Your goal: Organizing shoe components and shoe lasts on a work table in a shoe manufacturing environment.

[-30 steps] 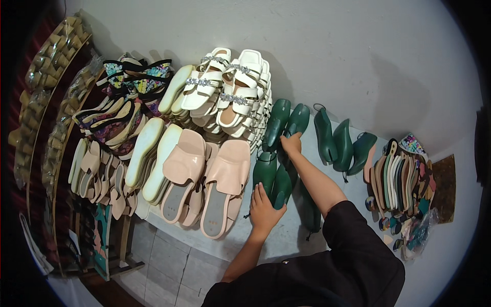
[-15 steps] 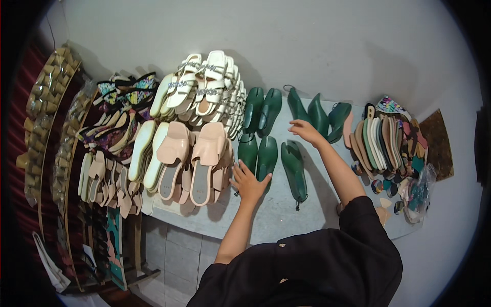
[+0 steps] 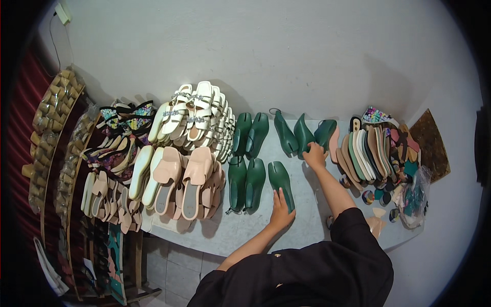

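Note:
Several green shoe lasts stand and lie on the pale table. My left hand (image 3: pixel 281 211) rests with outstretched fingers along the near end of a single green last (image 3: pixel 279 178) in the front row. Farther right, my right hand (image 3: pixel 315 157) has its fingers closed over the near end of another green last (image 3: pixel 303 130), between two more in the back row. Its fingertips are partly hidden. To the left, a front pair (image 3: pixel 254 184) of lasts sits just before a back pair (image 3: pixel 257 134).
Stacked white sandals (image 3: pixel 202 110) and pink sandals (image 3: pixel 197 174) fill the table's left side. On the right stand a row of insoles (image 3: pixel 371 148) and a clear plastic bag (image 3: pixel 417 197). Racks of wrapped heels (image 3: pixel 53 107) line the far left; a grey wall (image 3: pixel 307 56) rises behind.
My left hand has moved right, from the front pair of lasts to the single one. My right hand has come down onto a back-row last. The whole view has shifted slightly.

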A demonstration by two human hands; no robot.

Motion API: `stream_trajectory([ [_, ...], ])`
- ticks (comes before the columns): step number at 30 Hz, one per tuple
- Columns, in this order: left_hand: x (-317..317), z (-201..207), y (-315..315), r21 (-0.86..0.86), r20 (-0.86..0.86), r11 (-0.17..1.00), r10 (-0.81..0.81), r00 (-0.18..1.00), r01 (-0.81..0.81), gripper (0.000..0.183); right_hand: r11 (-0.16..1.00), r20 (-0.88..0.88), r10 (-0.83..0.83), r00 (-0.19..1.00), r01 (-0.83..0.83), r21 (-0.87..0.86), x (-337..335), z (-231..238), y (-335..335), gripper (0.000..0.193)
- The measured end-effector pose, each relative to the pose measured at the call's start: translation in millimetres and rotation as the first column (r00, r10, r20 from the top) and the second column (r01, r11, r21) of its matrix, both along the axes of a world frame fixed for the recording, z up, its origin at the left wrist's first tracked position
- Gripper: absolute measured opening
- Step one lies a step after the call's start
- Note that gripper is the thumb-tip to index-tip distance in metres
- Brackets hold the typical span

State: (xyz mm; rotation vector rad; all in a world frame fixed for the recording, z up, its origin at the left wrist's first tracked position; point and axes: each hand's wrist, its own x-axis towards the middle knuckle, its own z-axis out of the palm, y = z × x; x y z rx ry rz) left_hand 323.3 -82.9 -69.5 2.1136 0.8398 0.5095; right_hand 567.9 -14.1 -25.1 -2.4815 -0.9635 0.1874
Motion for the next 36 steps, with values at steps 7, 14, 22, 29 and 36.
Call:
stream_trajectory([
  [7, -10.5, -4.8, 1.3, -0.074, -0.022, 0.995, -0.071, 0.997, 0.069, 0.1, 0.919, -0.067, 0.087, 0.994, -0.106, -0.38, 39.0, 18.9, 46.1, 0.125],
  [14, -25.8, -1.3, -6.0, -0.127, 0.033, 0.98, -0.152, 0.988, 0.155, 0.091, 0.76, -0.18, 0.105, 0.978, -0.195, -0.62, 64.7, 29.8, 75.3, 0.111],
  [22, -36.7, 0.1, -12.1, -0.249, 0.099, 0.968, 0.003, 0.995, 0.022, 0.085, 0.941, -0.129, 0.035, 0.991, -0.076, -0.331, 19.1, 20.9, 31.3, 0.082],
  [29, 4.2, -19.2, 27.7, -0.252, 0.158, 0.96, 0.163, 0.974, -0.12, 0.1, 0.918, 0.491, 0.363, 0.792, -0.394, -0.043, -22.0, 31.6, -27.9, 0.071],
  [36, 5.8, -32.0, -1.7, -0.173, 0.102, 0.985, 0.015, 0.995, 0.003, 0.097, 0.76, 0.682, 0.473, 0.558, -0.65, 0.005, -64.4, 104.5, -78.0, 0.065],
])
